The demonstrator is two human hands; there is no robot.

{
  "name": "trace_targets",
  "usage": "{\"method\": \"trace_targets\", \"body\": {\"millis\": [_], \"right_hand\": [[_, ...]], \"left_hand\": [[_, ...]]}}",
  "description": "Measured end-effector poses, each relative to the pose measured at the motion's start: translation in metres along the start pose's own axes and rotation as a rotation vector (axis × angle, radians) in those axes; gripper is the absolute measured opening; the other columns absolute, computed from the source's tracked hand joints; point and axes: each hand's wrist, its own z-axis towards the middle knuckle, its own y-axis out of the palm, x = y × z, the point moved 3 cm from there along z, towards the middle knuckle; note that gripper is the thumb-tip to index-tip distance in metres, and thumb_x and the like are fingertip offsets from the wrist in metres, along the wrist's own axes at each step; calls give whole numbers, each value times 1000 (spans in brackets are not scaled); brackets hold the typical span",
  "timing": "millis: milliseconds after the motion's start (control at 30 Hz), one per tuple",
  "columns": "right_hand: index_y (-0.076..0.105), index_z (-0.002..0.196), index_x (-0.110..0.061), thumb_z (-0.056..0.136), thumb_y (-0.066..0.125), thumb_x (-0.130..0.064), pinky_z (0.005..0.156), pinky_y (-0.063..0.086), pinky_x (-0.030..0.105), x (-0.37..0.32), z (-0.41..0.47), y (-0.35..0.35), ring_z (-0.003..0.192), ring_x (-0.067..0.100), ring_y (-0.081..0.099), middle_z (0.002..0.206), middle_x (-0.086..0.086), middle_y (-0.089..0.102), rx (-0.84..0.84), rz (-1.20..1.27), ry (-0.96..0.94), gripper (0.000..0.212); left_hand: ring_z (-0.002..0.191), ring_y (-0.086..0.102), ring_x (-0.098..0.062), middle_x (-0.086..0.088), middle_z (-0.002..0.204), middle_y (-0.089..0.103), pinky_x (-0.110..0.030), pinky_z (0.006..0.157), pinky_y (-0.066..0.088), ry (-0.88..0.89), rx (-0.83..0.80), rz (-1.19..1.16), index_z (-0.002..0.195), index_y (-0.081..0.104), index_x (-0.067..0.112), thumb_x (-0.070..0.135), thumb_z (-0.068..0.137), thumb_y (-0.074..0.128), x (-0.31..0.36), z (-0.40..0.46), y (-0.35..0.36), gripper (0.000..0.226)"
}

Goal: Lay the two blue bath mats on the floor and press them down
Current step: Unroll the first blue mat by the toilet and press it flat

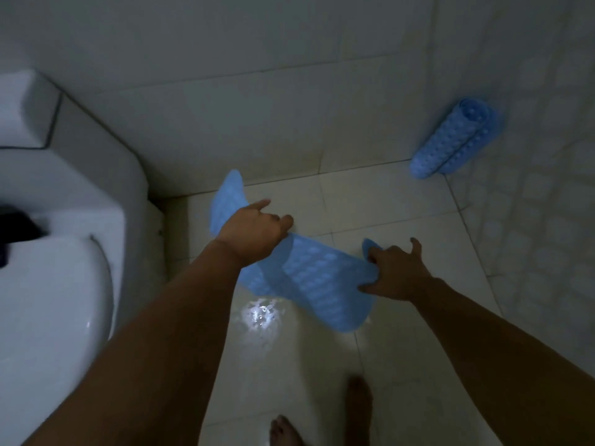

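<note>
A blue bath mat (317, 278) with a bumpy surface hangs twisted above the tiled floor (402, 214), stretched between both hands. My left hand (254, 231) grips its left part, and that end sticks up behind the hand toward the wall. At the mat's right end my right hand (397, 270) pinches it. The second blue bath mat (457, 140) stands rolled up in the far right corner, leaning on the wall.
A white toilet (61, 252) fills the left side, close to my left arm. The floor is wet and shiny, with a bright reflection (260, 317) below the mat. My bare feet (322, 420) stand at the bottom. Tiled walls close the back and right.
</note>
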Motion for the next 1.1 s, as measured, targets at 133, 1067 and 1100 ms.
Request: {"method": "trace_targets", "body": {"millis": [133,1067,1100], "right_hand": [[58,103,-35,89,56,-50,116,0,69,14,-1,27,111,19,59,100,-10,65,-204,-198,73,21],[61,128,-20,97,59,-44,101,46,35,64,70,22,128,26,56,138,5,59,-311,30,70,39],[60,128,-24,97,57,-45,101,46,36,65,91,12,128,26,56,138,3,59,-254,26,91,38]], "left_hand": [[43,61,-29,-4,63,66,-30,47,42,-106,83,-33,89,59,16,30,89,69,-3,-35,3,17],[116,63,-29,-10,126,65,-37,92,49,-564,-741,-483,122,56,17,45,106,44,0,-49,124,34],[116,63,-29,-9,127,65,-37,93,49,-591,-656,-450,124,55,19,44,106,44,-12,-34,130,33]]}}
